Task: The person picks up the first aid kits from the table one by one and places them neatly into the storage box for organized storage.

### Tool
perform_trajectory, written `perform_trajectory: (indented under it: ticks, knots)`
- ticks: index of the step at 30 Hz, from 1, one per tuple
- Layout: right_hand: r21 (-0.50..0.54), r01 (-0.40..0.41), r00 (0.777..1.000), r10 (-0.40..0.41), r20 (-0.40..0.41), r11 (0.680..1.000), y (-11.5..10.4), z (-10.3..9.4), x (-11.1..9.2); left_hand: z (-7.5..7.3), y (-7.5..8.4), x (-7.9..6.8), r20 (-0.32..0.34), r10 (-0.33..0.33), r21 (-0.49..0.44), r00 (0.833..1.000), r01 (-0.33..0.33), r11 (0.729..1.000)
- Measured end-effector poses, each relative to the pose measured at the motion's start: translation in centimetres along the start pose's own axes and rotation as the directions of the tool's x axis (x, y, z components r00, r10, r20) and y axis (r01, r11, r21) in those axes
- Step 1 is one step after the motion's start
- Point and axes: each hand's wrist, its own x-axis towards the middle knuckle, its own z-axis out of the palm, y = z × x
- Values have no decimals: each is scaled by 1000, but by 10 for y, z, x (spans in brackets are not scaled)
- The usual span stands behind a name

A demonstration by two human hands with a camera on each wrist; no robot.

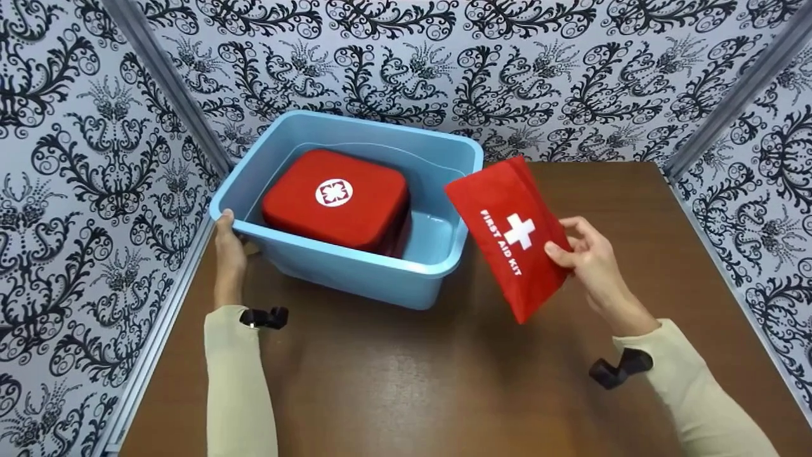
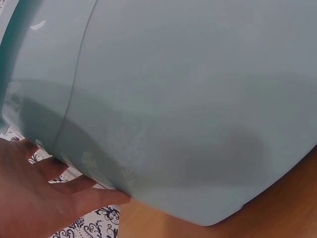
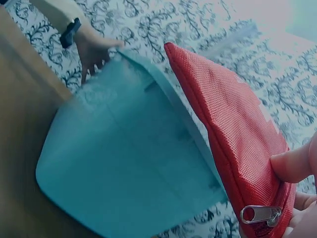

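A light blue plastic bin (image 1: 355,279) stands at an angle on the table, with a red first aid case (image 1: 292,190) inside; a round white emblem marks its top. My left hand (image 1: 229,254) holds the bin's near left corner, the thumb at the rim and the fingers along the outer wall, as the left wrist view also shows. To the right of the bin, my right hand (image 1: 590,260) pinches a flat red first aid pouch (image 1: 501,228) by its edge, thumb on the front. A metal zipper pull (image 3: 261,214) hangs at the pouch's edge in the right wrist view.
Patterned black-and-white panels (image 1: 406,63) close in the brown table (image 1: 380,393) at the back and on both sides. The bin stands near the back panel. Dark wrist mounts (image 1: 622,368) sit on both sleeves.
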Motion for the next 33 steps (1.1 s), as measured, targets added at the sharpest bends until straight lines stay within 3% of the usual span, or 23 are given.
perform_trajectory:
  ticks: [9, 16, 27, 33]
  knots:
    - [-46, 9, 992, -3, 122, 999, -29, 22, 10, -1, 1, -1, 6, -48, -40, 999, 49, 998]
    - [-176, -14, 979, 50, 200, 984, -47, 36, 32, -1, 2, -1, -4, -37, -36, 999, 37, 999]
    - [-222, -61, 939, 132, 318, 973, -50, 70, 78, 0, 1, -2, -17, -86, -53, 996, 85, 995]
    - [-307, -99, 924, 202, 325, 947, -55, 97, 96, 2, 1, -1, -9, -87, -86, 996, 85, 993]
